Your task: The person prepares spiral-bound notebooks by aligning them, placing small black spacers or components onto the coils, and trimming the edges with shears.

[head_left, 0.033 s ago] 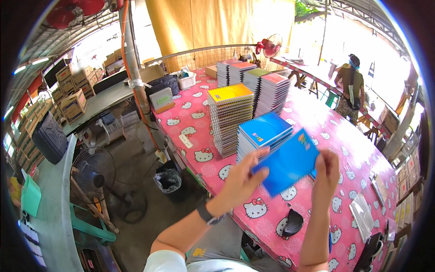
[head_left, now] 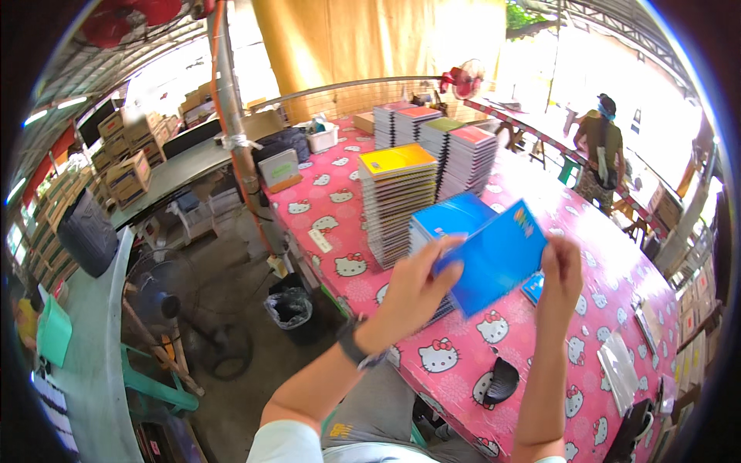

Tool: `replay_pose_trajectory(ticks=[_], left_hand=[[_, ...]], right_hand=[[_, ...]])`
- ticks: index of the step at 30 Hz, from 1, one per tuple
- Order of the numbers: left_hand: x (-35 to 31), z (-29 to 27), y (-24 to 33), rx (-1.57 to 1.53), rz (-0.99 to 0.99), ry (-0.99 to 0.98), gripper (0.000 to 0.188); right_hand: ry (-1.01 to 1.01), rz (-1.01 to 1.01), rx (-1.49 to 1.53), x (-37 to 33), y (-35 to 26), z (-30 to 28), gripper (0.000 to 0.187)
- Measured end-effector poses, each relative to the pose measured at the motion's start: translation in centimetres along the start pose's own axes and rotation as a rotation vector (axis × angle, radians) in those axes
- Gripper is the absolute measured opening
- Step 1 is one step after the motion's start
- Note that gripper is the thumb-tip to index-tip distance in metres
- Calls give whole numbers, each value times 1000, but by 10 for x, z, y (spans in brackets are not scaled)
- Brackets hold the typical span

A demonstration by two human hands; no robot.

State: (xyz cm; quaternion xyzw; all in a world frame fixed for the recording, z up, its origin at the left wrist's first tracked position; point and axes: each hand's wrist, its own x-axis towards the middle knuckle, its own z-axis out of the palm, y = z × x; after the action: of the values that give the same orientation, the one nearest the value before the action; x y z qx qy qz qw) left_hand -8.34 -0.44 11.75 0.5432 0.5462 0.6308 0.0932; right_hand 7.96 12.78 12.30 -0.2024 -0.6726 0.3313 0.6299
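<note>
**Blue Notebook [head_left: 498, 262] Held Aloft Over a Pink-Covered Table [head_left: 463, 390]**

A blue notebook hangs, slightly blurred, above the table's near edge, directly between a person's two hands. Its long axis slants from the left hand [head_left: 423, 284], at the lower-left end, up toward the right hand [head_left: 563, 266] at the other. The left hand, the nearer to the cover's middle, is clamped on its end, thumb over the front. The right hand is nearly closed, its curled fingers at the right edge; whether they pinch it cannot be told.

Just beyond the left fingers stands a stack of blue notebooks [head_left: 453, 214]; another blue notebook [head_left: 532, 288] lies partly hidden on the table behind the right hand. A taller yellow-topped stack [head_left: 397, 201] rises close behind the blue one, nearer the table's left edge. A black curved object [head_left: 502, 383] rests toward the near edge, a white basket [head_left: 323, 139] near the far-left corner. Past the right edge, another person [head_left: 602, 147] stands turned away.
</note>
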Motion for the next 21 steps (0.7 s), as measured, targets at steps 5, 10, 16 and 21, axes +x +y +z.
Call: replay_pose_trajectory(ticks=[5,10,16,21], left_hand=[[85,-5,-70,419,365,305,19],[77,22,-122,-242,78,219,39],[83,36,-125,-510,25,491,51],[86,43,-134,-391,14,500,51]], right_hand=[[-171,-124,-242,70,99,38,16],[-135,80,58,56,152,50,32],[-61,148,129,48,155,63,35],[-49,162,-28,38,155,63,43]])
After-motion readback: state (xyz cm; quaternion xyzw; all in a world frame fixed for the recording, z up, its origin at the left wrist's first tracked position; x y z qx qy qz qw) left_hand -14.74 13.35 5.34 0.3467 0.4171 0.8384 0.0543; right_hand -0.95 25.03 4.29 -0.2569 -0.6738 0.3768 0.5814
